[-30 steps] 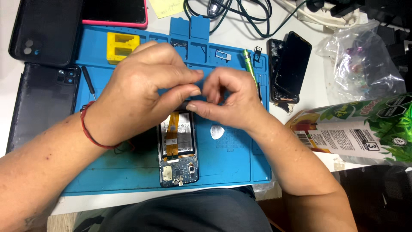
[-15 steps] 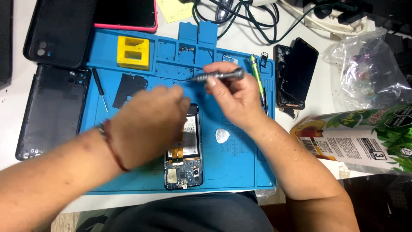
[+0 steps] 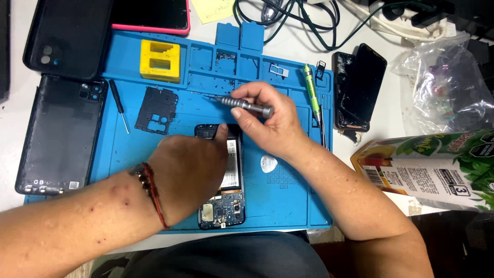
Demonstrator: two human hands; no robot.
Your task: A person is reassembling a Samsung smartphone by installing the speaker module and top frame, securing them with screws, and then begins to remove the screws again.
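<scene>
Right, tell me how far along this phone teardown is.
Done: the back cover is off, beside the blue mat, and a black inner frame lies removed on it. In hand: the left hand steadies the opened phone, while the right hand holds a grey screwdriver, tip off the phone. Left: the battery and circuit board still sit in the phone.

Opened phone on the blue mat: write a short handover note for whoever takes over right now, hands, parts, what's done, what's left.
Left hand: rests on the opened phone, pinning it to the blue mat.
Right hand: grips a grey screwdriver, tip over the mat above the phone.
Parts: black inner cover plate lies off the phone on the mat; white pick right of the phone; green screwdriver at the mat's right edge; black back cover to the left.
Done: back and inner plate off, circuit board exposed.
Left: battery and board still in the phone.
</scene>
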